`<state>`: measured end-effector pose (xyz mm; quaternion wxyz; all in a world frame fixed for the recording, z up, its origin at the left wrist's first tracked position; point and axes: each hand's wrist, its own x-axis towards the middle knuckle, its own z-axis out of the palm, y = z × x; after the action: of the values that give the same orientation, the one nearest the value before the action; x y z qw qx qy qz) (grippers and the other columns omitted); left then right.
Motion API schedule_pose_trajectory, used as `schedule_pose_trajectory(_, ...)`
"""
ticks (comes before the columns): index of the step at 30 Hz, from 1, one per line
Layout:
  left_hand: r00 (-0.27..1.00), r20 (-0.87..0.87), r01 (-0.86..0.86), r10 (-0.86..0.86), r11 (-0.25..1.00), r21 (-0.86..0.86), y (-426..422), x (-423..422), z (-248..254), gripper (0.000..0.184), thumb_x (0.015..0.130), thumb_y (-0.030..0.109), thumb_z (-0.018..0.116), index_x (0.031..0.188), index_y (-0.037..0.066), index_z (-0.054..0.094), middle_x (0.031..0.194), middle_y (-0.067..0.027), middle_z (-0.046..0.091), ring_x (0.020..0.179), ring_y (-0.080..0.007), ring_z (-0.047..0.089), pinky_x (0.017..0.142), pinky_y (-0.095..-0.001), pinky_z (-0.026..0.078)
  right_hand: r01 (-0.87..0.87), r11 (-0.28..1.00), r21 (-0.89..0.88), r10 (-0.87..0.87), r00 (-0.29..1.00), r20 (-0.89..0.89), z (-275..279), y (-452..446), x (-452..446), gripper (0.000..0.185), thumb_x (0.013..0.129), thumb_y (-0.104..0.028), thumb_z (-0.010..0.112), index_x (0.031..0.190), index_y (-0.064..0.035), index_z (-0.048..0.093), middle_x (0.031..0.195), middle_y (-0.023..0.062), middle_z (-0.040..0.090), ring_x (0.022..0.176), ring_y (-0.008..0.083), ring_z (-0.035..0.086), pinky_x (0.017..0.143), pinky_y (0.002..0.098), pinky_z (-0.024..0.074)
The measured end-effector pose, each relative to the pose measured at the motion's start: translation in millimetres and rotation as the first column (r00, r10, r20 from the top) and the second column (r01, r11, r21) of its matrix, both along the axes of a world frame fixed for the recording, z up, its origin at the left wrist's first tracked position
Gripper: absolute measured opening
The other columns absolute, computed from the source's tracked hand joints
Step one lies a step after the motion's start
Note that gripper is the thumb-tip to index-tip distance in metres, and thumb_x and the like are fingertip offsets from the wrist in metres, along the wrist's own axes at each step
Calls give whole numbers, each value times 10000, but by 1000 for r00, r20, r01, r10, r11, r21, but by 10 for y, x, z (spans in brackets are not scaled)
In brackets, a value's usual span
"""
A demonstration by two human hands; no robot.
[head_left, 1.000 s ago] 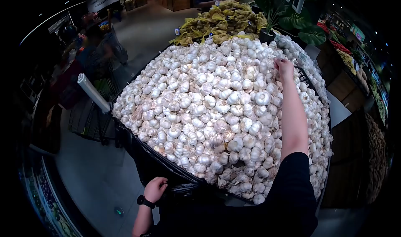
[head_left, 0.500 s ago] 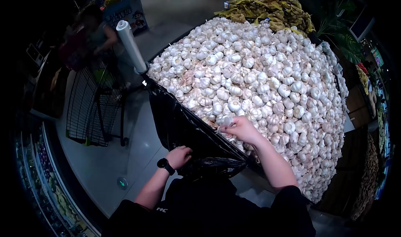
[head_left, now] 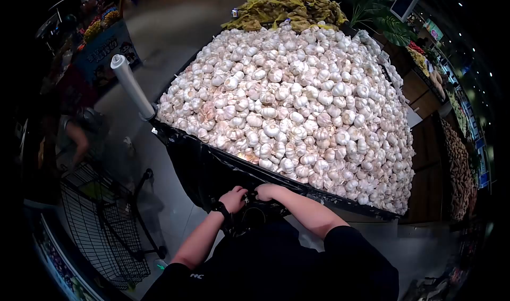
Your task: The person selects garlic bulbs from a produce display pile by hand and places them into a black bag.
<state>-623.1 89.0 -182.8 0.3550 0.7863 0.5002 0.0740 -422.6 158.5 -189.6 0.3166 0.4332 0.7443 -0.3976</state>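
Observation:
A large heap of garlic bulbs [head_left: 297,104] fills a black-edged display stand in front of me. A black plastic bag [head_left: 194,165] hangs along the near edge of the stand, at my waist. My left hand [head_left: 232,199], with a dark watch at its wrist, is closed at the bag's near edge, fingers curled. Close beside it, my right hand [head_left: 264,191] is also closed over the bag, knuckles up. Its fingertips are hidden, and I cannot make out what they hold. Both hands are below the heap, apart from the bulbs.
A roll of clear bags [head_left: 132,86] stands at the heap's left corner. A shopping cart [head_left: 103,221] is at lower left, with a person's arm [head_left: 78,139] behind it. Yellow net sacks [head_left: 289,6] lie at the far end. Produce shelves [head_left: 454,168] line the right.
My right hand has left the garlic heap and come down and left to the bag, beside my left hand. The view has shifted, so the heap appears lower and further left.

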Motion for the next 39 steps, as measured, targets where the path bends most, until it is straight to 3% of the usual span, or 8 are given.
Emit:
schedule_pose_trajectory(6,942,-121,207,-315,824,-527,37,23,-600,274,874,230,612,1074,68,706,1005,-188,715,929,-317,684,830,-399,520,282,960,-7,-221,737,-639,2614,679,801,385,931,-294,662,1252,-83,638,1104,86,709,989,164,665,878,337,523)
schedule_pose_trajectory(10,988,-129,-30,-85,712,-701,-124,-104,-574,277,859,229,640,1054,47,712,986,-180,719,921,-311,686,813,-414,524,665,329,671,-183,742,-645,3337,1909,1840,312,870,-233,693,1112,-37,688,1054,161,705,940,288,685,844,386,535)
schedule_pose_trajectory(13,977,-198,-189,80,759,-624,-225,-98,-406,314,855,235,665,1083,22,699,1001,-192,715,938,-334,684,815,-429,531,423,0,906,-288,868,-405,3414,2831,2487,312,849,-152,658,1152,-80,676,1159,166,660,1005,362,651,874,438,531)
schedule_pose_trajectory(20,868,-278,-496,411,691,-526,-550,-123,-842,421,877,286,668,1226,51,654,1130,-196,696,1060,-340,659,932,-394,511,97,63,993,-141,986,-87,3023,4017,2586,389,847,-47,582,1221,-115,665,1206,163,660,1030,331,662,918,427,527)
schedule_pose_trajectory(22,835,-313,-550,453,654,-519,-587,-54,-720,438,869,311,675,1221,51,656,1128,-196,695,1062,-337,659,936,-389,507,51,315,948,-356,932,68,2904,4518,2560,348,829,-27,583,1126,-139,725,1166,130,693,981,333,682,887,431,543)
schedule_pose_trajectory(28,846,-259,-530,466,681,-506,-488,52,-648,421,871,316,669,1192,45,664,1116,-194,697,1058,-328,663,925,-386,513,186,270,945,-126,980,-157,3319,4418,2871,218,739,-70,680,937,-114,759,957,147,725,888,333,694,795,421,550)
schedule_pose_trajectory(31,874,-233,-486,426,765,-423,-350,250,-229,276,940,133,584,1200,49,622,1050,-117,710,901,-248,690,804,-363,546,444,-51,894,-208,871,-445,3521,4314,3512,152,719,-64,680,854,-73,749,896,175,709,868,335,688,769,413,550)
schedule_pose_trajectory(39,728,100,-516,679,637,-572,-19,235,-393,283,931,150,639,1184,23,633,1003,-78,696,925,-172,642,848,-317,518,370,167,914,-481,840,-252,3019,4366,4146,208,697,-73,693,870,37,733,945,257,700,878,390,692,823,431,560)
